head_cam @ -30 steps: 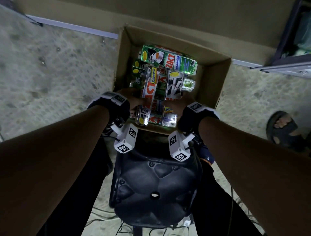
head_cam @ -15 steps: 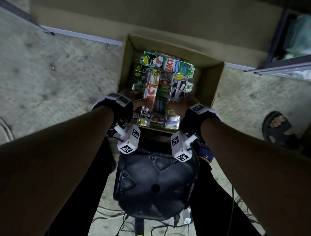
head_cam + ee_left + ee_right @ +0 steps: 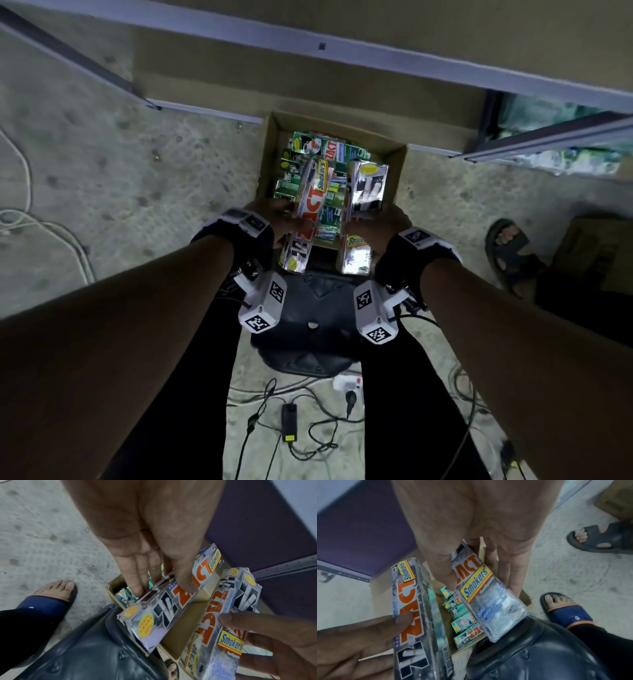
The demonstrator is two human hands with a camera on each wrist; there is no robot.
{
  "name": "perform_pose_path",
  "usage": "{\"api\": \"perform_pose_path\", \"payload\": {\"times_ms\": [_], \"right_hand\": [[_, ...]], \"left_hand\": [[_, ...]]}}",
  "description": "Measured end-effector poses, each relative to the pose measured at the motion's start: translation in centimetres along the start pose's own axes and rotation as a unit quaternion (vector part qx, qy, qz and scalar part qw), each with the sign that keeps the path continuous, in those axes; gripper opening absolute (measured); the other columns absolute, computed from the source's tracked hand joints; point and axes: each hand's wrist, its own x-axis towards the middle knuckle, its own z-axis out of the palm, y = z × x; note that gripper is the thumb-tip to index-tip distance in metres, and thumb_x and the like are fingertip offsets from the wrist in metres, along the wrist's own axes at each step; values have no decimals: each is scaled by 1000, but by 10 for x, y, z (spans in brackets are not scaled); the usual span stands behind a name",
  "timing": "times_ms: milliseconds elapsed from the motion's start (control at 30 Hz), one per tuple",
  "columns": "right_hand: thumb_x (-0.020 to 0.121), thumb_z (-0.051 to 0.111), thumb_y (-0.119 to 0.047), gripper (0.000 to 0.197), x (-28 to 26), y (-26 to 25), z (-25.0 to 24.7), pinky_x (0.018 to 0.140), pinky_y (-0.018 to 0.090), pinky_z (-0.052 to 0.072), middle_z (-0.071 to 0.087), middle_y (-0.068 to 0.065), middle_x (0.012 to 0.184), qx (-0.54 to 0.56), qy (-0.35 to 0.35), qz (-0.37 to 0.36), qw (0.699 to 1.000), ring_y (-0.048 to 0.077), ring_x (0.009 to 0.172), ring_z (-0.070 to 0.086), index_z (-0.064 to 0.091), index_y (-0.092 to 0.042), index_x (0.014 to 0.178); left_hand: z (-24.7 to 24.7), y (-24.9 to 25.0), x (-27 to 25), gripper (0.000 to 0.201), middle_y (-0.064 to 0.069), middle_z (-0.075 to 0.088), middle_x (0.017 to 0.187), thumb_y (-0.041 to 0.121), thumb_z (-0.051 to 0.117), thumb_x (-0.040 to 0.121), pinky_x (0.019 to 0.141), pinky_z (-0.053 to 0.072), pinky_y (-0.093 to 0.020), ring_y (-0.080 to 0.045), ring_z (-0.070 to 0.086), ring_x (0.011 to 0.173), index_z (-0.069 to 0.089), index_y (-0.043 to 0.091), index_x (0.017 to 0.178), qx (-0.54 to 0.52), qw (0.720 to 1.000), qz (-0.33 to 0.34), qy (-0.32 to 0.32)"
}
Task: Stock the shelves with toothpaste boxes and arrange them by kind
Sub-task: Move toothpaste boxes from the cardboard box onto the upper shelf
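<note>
Two hands were in view, the left hand (image 3: 274, 219) at centre left of the head view and the right hand (image 3: 383, 224) at centre right, and each held one silver pack of toothpaste boxes, the left pack (image 3: 306, 219) and the right pack (image 3: 361, 219), two packs in all. One cardboard carton (image 3: 399, 171) sat above them in the frame, with at least five green toothpaste boxes (image 3: 329, 147) showing inside, the rest too hidden to count. One dark stool (image 3: 308, 342) stood at lower centre, and one sandalled foot (image 3: 510, 250) at the right edge.
</note>
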Motion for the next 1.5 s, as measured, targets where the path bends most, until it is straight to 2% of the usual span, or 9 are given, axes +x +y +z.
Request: {"api": "perform_pose_path", "payload": {"times_ms": [67,133,267,433,567,767,933,1233,1500], "right_hand": [[81,75,-38,21,-29,-9,-14,89,32,54,62,-3,133,-38,-4,-36,999,22,111,62,57,-43,72],[77,79,-38,30,-54,-15,-28,68,21,49,67,-6,120,-46,24,-59,997,11,87,63,52,-40,64],[74,82,-36,36,-103,-28,-54,63,17,40,58,-19,88,-82,38,-100,991,12,86,56,51,-25,88],[73,82,-40,50,-175,-40,-79,77,27,41,59,-3,104,-104,53,-139,983,19,94,56,55,-18,109],[73,82,-39,42,-235,-45,-94,65,23,42,63,-6,96,-47,65,-171,982,16,88,60,58,-20,102],[78,81,-33,35,-320,-55,-114,51,2,36,58,-20,87,19,98,-236,967,-8,73,51,58,-24,103],[80,82,-24,38,-379,-60,-129,52,-7,32,46,-32,87,77,114,-288,948,-31,64,47,51,-36,98],[76,83,-15,37,-435,-71,-150,74,22,53,72,-8,94,115,138,-351,919,10,84,69,62,-27,104],[75,84,-24,38,-477,-109,-181,57,2,41,66,-31,81,109,184,-424,880,-13,70,61,62,-27,106]], "left_hand": [[-3,9,-28,25,14,75,84,51,86,57,78,61,-35,-15,70,90,72,50,78,8,1000,8,8],[-4,11,-49,38,8,75,95,48,87,60,82,60,-38,-17,69,95,74,43,95,-22,1000,22,7],[-10,24,-105,59,-2,73,106,41,84,71,81,60,-36,-18,69,99,66,20,123,-36,997,64,-8],[-11,35,-187,49,2,76,97,21,84,74,80,59,-31,-13,72,95,68,16,120,-149,983,103,29],[-17,47,-244,44,2,76,99,19,83,75,90,56,-37,-15,72,97,69,20,116,-173,975,137,24],[-33,66,-322,31,6,76,103,24,85,72,94,54,-39,-10,70,100,75,37,99,-160,964,210,37],[-43,79,-382,43,12,73,110,35,84,71,95,53,-36,-4,67,107,70,42,111,-128,947,290,51],[-60,99,-434,57,9,72,115,26,85,73,95,53,-30,-6,65,110,65,27,126,-118,907,398,78],[-81,149,-469,63,11,72,112,29,87,70,90,56,-26,-7,68,104,63,26,128,-90,873,467,113]]}}
